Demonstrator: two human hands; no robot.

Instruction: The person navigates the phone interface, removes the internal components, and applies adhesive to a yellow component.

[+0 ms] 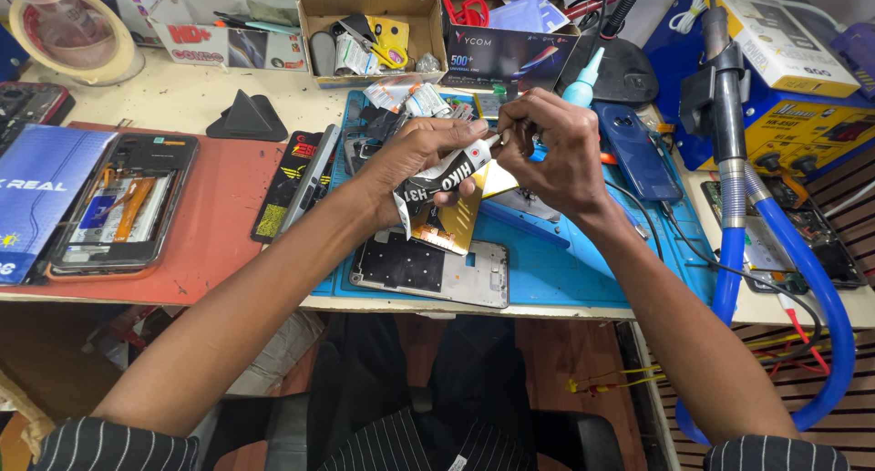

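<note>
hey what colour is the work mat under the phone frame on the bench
Blue: the work mat under the phone frame shows best in the head view.

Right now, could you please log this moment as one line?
left hand: holds glue tube | right hand: at tube's tip | below: phone frame on blue mat

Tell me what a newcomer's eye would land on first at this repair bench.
At the centre, the left hand and right hand meet over the blue work mat, pinching a crumpled black-and-white glue tube above a gold flat phone part. Just below lies a bare grey metal phone frame. At far left, an opened black phone rests on a red mat; a thick blue hose loops at right.
</note>
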